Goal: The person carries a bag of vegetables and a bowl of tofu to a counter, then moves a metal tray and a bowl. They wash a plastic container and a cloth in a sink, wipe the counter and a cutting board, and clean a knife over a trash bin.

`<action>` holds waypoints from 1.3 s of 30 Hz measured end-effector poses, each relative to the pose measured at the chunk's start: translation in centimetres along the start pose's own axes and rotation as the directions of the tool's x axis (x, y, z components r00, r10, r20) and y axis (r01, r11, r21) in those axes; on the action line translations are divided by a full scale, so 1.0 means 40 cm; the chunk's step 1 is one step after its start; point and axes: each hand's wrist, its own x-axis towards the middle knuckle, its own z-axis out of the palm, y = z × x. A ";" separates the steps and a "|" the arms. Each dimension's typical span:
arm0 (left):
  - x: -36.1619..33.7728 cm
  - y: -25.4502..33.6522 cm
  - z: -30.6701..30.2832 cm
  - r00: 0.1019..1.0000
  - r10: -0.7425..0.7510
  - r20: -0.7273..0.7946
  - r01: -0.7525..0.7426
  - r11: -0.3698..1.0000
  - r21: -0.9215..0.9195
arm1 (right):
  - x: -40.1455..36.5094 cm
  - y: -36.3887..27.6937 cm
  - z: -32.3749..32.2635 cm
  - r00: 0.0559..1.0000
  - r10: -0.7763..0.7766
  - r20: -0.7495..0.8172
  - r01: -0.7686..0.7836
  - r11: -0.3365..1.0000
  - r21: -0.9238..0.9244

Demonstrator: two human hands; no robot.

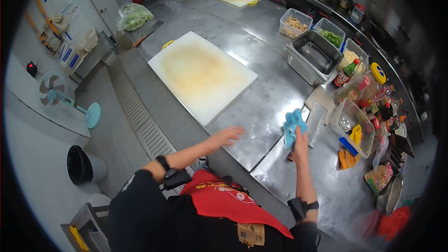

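Note:
In the head view my right hand is closed around a bunched light-blue cloth, over the steel worktable. A small dark brown piece shows just under this hand; what it belongs to I cannot make out. Just right of the cloth lies a flat, pale metal piece. My left hand hovers near the table's front edge with fingers stretched out and nothing in them. Beyond it, a white cutting board with a yellowish stained middle lies on the table.
Stacked steel pans and food tubs stand at the right back. Bottles and a clear bin line the right side. A bag of greens sits at far left. Floor items include a fan and trash bin.

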 end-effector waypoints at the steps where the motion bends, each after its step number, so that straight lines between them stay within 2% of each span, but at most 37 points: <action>1: -0.043 -0.030 -0.100 0.985 -0.070 -0.160 0.052 0.992 -0.115 | 0.043 -0.003 0.054 0.999 -0.035 0.016 0.036 0.999 -0.020; 4: -0.227 -0.068 -0.333 0.901 -0.105 -0.421 0.013 0.977 -0.215 | 0.201 -0.007 0.218 0.981 -0.195 0.008 0.195 0.977 -0.087; 5: -0.284 -0.083 -0.381 0.854 -0.130 -0.504 0.008 0.971 -0.238 | 0.264 -0.021 0.251 0.983 -0.180 -0.031 0.175 0.977 -0.124; 6: -0.345 -0.103 -0.414 0.797 -0.161 -0.583 0.003 0.965 -0.262 | 0.300 -0.051 0.294 0.949 -0.308 -0.058 0.301 0.947 -0.107; 8: -0.469 -0.154 -0.492 0.713 -0.141 -0.686 -0.066 0.962 -0.267 | 0.434 -0.061 0.320 0.856 -0.503 -0.122 0.463 0.849 -0.254; 11: -0.628 -0.164 -0.577 0.572 -0.197 -0.796 -0.097 0.948 -0.304 | 0.599 -0.054 0.382 0.856 -0.490 -0.163 0.405 0.832 -0.379; 14: -0.759 -0.205 -0.725 0.463 -0.257 -0.848 -0.115 0.932 -0.345 | 0.705 -0.005 0.449 0.892 -0.351 -0.285 0.090 0.755 -0.649; 18: -0.826 -0.261 -0.794 0.388 -0.337 -0.858 -0.156 0.893 -0.421 | 0.765 0.057 0.446 0.844 -0.265 -0.466 -0.097 0.780 -0.619; 21: -0.837 -0.274 -0.800 0.376 -0.396 -0.837 -0.117 0.876 -0.468 | 0.776 0.093 0.465 0.868 -0.120 -0.483 -0.295 0.657 -0.693; 23: -0.822 -0.256 -0.858 0.384 -0.408 -0.828 -0.089 0.876 -0.474 | 0.760 0.103 0.537 0.847 -0.055 -0.528 -0.486 0.320 -0.813; 24: -0.792 -0.206 -0.949 0.379 -0.416 -0.827 -0.042 0.885 -0.464 | 0.774 0.117 0.591 0.816 -0.017 -0.577 -0.570 0.137 -0.810; 25: -0.767 -0.163 -1.041 0.394 -0.423 -0.816 -0.009 0.886 -0.464 | 0.835 0.173 0.632 0.785 -0.126 -0.606 -0.594 0.124 -0.795; 27: -0.750 -0.114 -1.123 0.409 -0.466 -0.785 0.044 0.869 -0.493 | 0.940 0.281 0.668 0.714 -0.345 -0.610 -0.631 0.060 -0.773; 29: -0.734 -0.049 -1.190 0.438 -0.476 -0.763 0.087 0.867 -0.491 | 0.994 0.268 0.827 0.804 -0.340 -0.488 -0.477 0.123 -0.871; 30: -0.725 -0.026 -1.201 0.441 -0.479 -0.759 0.086 0.864 -0.496 | 1.064 0.288 0.916 0.834 -0.365 -0.414 -0.410 0.091 -0.907; 31: -0.711 0.014 -1.218 0.438 -0.453 -0.777 0.104 0.884 -0.456 | 1.106 0.247 1.031 0.865 -0.346 -0.363 -0.333 0.146 -0.932; 32: -0.690 0.068 -1.239 0.436 -0.425 -0.793 0.122 0.901 -0.416 | 1.143 0.204 1.154 0.884 -0.303 -0.356 -0.306 0.199 -0.931; 33: -0.680 0.106 -1.265 0.435 -0.397 -0.808 0.140 0.916 -0.375 | 1.189 0.212 1.246 0.892 -0.323 -0.315 -0.262 0.197 -0.945; 35: -0.710 0.129 -1.319 0.420 -0.431 -0.799 0.146 0.901 -0.409 | 1.230 0.210 1.410 0.917 -0.317 -0.242 -0.168 0.242 -0.956; 37: -0.715 0.163 -1.381 0.407 -0.448 -0.796 0.187 0.894 -0.408 | 1.279 0.198 1.502 0.936 -0.326 -0.135 0.022 0.437 -0.899; 39: -0.701 0.203 -1.444 0.401 -0.470 -0.786 0.286 0.880 -0.380 | 1.295 0.173 1.518 0.936 -0.206 -0.284 0.024 0.845 -0.534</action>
